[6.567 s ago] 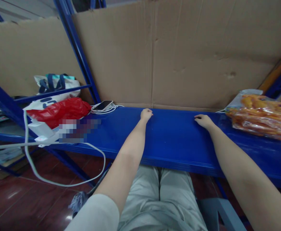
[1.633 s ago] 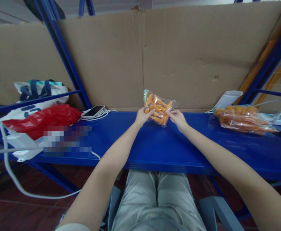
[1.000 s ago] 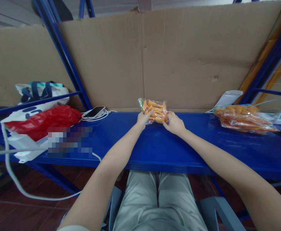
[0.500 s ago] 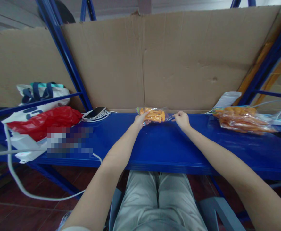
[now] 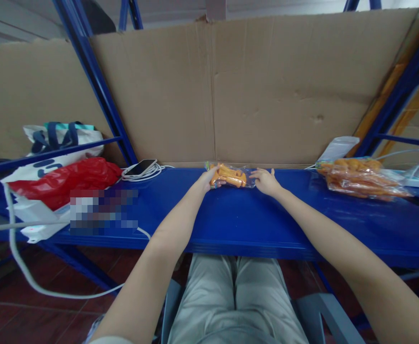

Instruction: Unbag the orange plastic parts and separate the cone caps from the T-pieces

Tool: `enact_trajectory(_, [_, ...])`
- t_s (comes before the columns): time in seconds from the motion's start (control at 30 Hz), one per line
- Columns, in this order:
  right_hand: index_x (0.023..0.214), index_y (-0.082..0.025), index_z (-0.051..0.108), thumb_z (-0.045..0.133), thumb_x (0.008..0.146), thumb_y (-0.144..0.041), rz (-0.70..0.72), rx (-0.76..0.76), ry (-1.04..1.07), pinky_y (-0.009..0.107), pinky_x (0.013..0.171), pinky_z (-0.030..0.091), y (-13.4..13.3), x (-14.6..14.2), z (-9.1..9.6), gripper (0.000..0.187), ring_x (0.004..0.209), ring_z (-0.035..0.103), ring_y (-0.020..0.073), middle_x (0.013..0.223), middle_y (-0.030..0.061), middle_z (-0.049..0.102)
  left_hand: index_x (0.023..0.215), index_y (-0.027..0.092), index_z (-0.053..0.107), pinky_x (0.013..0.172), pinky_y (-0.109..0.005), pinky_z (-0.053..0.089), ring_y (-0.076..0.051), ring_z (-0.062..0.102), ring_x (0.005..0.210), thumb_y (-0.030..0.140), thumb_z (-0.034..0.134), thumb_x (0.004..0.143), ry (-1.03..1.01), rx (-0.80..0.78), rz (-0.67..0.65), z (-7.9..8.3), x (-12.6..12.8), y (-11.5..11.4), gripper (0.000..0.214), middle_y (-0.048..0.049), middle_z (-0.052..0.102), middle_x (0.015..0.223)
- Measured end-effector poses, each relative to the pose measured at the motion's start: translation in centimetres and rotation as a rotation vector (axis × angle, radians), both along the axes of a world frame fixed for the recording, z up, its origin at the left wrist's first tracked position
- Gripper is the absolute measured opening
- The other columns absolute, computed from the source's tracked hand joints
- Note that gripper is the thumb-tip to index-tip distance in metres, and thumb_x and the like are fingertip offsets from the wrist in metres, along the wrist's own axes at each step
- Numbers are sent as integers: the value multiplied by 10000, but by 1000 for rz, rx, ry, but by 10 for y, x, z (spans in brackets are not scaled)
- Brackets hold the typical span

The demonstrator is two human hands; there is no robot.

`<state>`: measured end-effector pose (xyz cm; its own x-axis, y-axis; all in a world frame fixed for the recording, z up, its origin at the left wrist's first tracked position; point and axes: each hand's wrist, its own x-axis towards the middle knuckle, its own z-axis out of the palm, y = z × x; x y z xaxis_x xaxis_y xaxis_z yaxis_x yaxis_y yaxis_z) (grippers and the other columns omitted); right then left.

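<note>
Reaching over the near edge of the blue metal shelf, both forearms run to a small clear plastic packet of orange pieces lying flat near the shelf's back, its long axis left to right between the hands. The left hand curls its fingers onto the packet's left end, and the right hand touches the right end with fingers drawn together, though a pinch cannot be told. Bare shelf lies in front, a brown cardboard sheet stands just behind, and a larger clear bag of orange pieces lies well apart rightward.
</note>
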<state>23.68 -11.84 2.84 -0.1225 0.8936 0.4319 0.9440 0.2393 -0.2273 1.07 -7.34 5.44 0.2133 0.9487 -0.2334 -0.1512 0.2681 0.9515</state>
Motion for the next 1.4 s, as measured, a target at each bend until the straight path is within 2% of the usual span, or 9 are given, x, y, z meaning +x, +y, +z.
enact_trajectory(0.17, [862, -246, 756, 439, 830, -146, -85, -115, 90, 797, 1044, 150, 3, 2, 1, 334, 1109, 647, 327, 1086, 68, 745, 1111, 155, 660, 349, -215, 428, -169, 611, 400, 454, 341, 980, -54, -84, -16, -2, -1, 9, 456, -93, 710, 647])
enact_trajectory(0.3, [846, -246, 732, 419, 906, -218, -105, -137, 77, 790, 1056, 126, 5, 4, -3, 319, 1084, 662, 315, 1006, 63, 756, 1185, 136, 619, 336, -230, 447, -179, 621, 424, 348, 331, 975, -63, -123, 3, -2, -2, 10, 414, -117, 725, 721])
enact_trajectory(0.43, [1133, -252, 687, 405, 965, -368, -67, -59, 126, 793, 1056, 144, 4, 2, -5, 347, 1196, 599, 345, 1200, 111, 703, 1319, 110, 530, 404, -245, 522, -176, 659, 514, 236, 292, 967, -157, -122, 69, 1, 3, 5, 442, -145, 735, 868])
enact_trajectory(0.53, [1373, -240, 545, 470, 940, -453, 1, 45, 91, 793, 1068, 91, -4, -2, -2, 488, 1373, 422, 389, 1436, 147, 538, 1320, 81, 518, 460, -245, 555, -167, 666, 554, 179, 250, 964, -242, -117, 79, 5, 11, -1, 456, -147, 720, 866])
enact_trajectory(0.67, [1480, -287, 417, 607, 856, -490, 168, 131, -69, 771, 1088, 43, -18, -13, 3, 683, 1447, 292, 391, 1537, 127, 414, 1276, 80, 540, 564, -257, 586, -165, 680, 622, 171, 296, 974, -304, -48, 12, 9, 21, -12, 399, -123, 711, 826])
enact_trajectory(0.93, [1479, -200, 423, 500, 901, -285, 225, 133, -66, 616, 1120, 305, -23, -30, 3, 589, 1352, 473, 298, 1487, 148, 479, 1042, 96, 645, 672, -264, 572, -151, 661, 615, 282, 433, 981, -212, -19, -166, 10, 30, -26, 289, -88, 681, 708])
enact_trajectory(1.17, [1412, -208, 522, 484, 847, -144, 150, 270, -89, 434, 1024, 481, -24, -20, 9, 571, 1214, 576, 265, 1388, 83, 593, 1064, 163, 660, 770, -326, 558, -223, 710, 911, 450, 415, 968, 114, 175, -285, 7, 23, -26, 389, -123, 724, 1122])
enact_trajectory(1.3, [1334, -202, 611, 441, 856, -104, 31, 305, -136, 383, 949, 518, -28, -20, 16, 517, 1152, 580, 258, 1296, 92, 639, 1025, 175, 688, 797, -323, 537, -234, 700, 976, 538, 403, 952, 166, 281, -265, 5, 23, -26, 467, -125, 720, 1163])
enact_trajectory(1.4, [1301, -221, 644, 441, 884, -120, -81, 294, -138, 374, 824, 544, -31, -17, 23, 475, 1086, 586, 276, 1226, 112, 644, 1029, 169, 686, 778, -310, 530, -225, 714, 927, 528, 431, 942, 146, 309, -143, 5, 23, -25, 449, -135, 733, 1117])
